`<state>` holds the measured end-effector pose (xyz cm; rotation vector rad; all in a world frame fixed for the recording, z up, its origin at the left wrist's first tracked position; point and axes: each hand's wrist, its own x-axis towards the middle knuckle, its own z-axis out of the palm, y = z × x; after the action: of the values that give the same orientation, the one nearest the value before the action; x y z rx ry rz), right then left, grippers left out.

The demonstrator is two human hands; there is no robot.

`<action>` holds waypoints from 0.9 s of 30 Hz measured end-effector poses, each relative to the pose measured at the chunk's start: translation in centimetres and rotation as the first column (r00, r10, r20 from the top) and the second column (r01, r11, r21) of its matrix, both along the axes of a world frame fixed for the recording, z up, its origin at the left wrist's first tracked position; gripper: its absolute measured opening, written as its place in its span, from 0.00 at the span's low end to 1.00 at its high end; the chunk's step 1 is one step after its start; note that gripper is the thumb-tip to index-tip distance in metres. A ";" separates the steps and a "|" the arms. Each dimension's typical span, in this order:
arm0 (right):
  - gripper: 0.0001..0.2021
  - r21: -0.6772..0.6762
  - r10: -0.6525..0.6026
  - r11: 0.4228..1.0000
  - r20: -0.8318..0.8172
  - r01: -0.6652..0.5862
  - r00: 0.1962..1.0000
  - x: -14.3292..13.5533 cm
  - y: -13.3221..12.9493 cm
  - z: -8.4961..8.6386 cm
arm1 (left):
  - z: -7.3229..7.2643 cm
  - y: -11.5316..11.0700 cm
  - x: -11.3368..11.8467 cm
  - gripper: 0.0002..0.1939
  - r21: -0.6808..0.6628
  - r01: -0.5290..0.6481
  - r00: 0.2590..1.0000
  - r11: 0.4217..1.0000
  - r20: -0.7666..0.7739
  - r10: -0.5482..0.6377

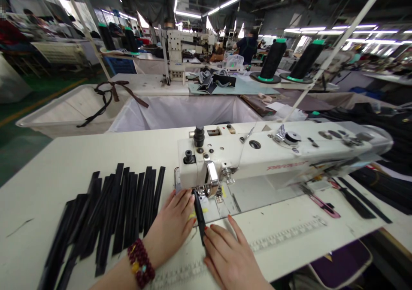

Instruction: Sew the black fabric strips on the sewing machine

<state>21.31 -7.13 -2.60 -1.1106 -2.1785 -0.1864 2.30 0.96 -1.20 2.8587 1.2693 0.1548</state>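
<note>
A narrow black strip (200, 215) runs from under the presser foot of a white sewing machine (257, 152) toward the front of the table. My left hand (175, 219) lies flat beside the needle area, its fingertips at the strip's far end, with a dark red bead bracelet on the wrist. At the strip's near end rests my right hand (227, 249), fingers spread, fingertips on or against the strip's edge. Many similar black strips (124, 208) lie in a loose row on the white table to the left.
Pink-handled scissors (325, 206) and more black strips (357, 202) lie on the right. A ruler marking (286, 234) crosses the table front. Behind stand a white fabric-lined bin (180, 110), thread cones (273, 60) and another sewing machine (177, 54).
</note>
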 end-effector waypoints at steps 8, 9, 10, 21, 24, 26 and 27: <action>0.13 -0.032 0.005 0.999 0.091 -0.002 0.996 -0.1 1.6 -0.4 | -0.1 0.5 -0.1 0.18 -0.059 -0.028 0.999 0.998 0.040 0.031; 0.13 -0.044 0.013 0.999 0.108 -0.008 0.994 0.0 1.8 -0.5 | -0.1 0.5 -0.1 0.18 -0.060 -0.025 0.999 0.998 0.038 0.028; 0.14 -0.057 0.022 0.998 0.123 -0.015 0.992 0.0 2.0 -0.4 | 0.0 0.6 0.0 0.18 -0.061 -0.023 0.999 0.998 0.034 0.025; 0.12 -0.066 0.022 0.998 0.246 -0.006 0.969 -0.5 5.3 0.1 | -0.1 1.1 -0.1 0.16 -0.081 -0.019 0.998 0.997 0.054 0.023; 0.13 -0.086 -0.001 0.996 0.295 0.027 0.955 -0.8 6.0 0.0 | -0.2 1.1 0.0 0.15 -0.094 -0.014 0.998 0.995 0.059 0.020; 0.13 -0.094 -0.027 0.994 0.314 0.059 0.949 -0.9 6.3 0.0 | -0.1 1.1 0.0 0.15 -0.110 -0.016 0.998 0.994 0.059 0.022; 0.13 -0.093 -0.038 0.993 0.317 0.071 0.948 -1.0 6.4 0.0 | 0.1 1.1 -0.1 0.15 -0.119 -0.017 0.998 0.993 0.061 0.024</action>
<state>20.28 -0.75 -2.55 -1.2725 -2.4627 -0.2964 2.17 2.07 -1.11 2.7200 1.2523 0.1609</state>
